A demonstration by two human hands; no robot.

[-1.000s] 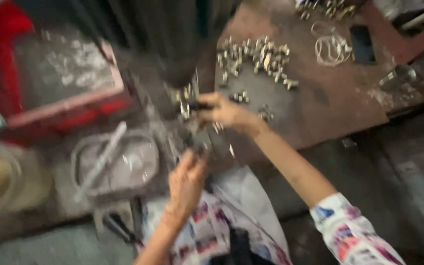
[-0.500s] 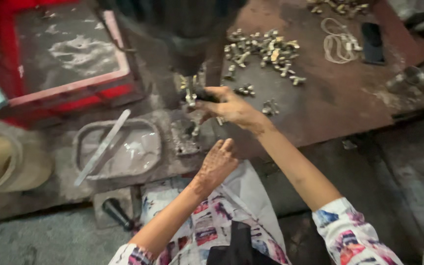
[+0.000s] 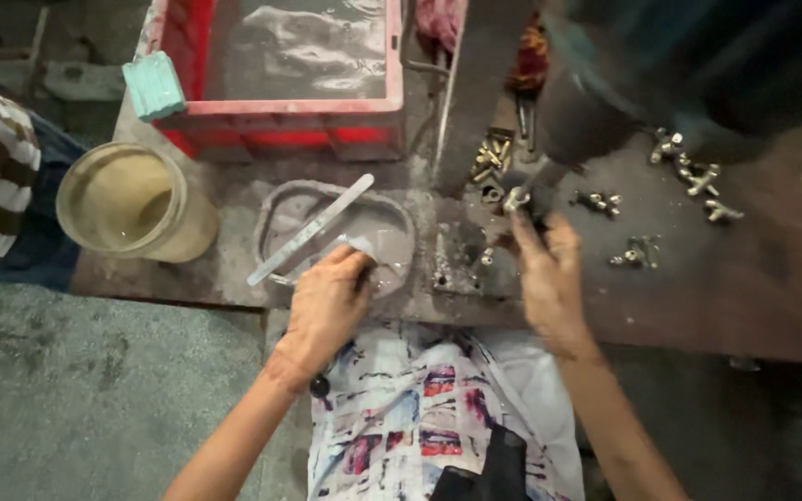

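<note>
Between the grey oval tray (image 3: 401, 218) with its flat metal strip (image 3: 313, 228) and the scattered brass fittings (image 3: 638, 250) the desk (image 3: 744, 288) leaves only a narrow gap, roofed by the dark machine body (image 3: 661, 65), with the red crate (image 3: 280, 130) and beige bucket (image 3: 132, 204) blocking the left.

Glossy red plastic crate (image 3: 280, 116), shiny brass fittings (image 3: 689, 176), matt grimy workbench (image 3: 698, 278)
</note>
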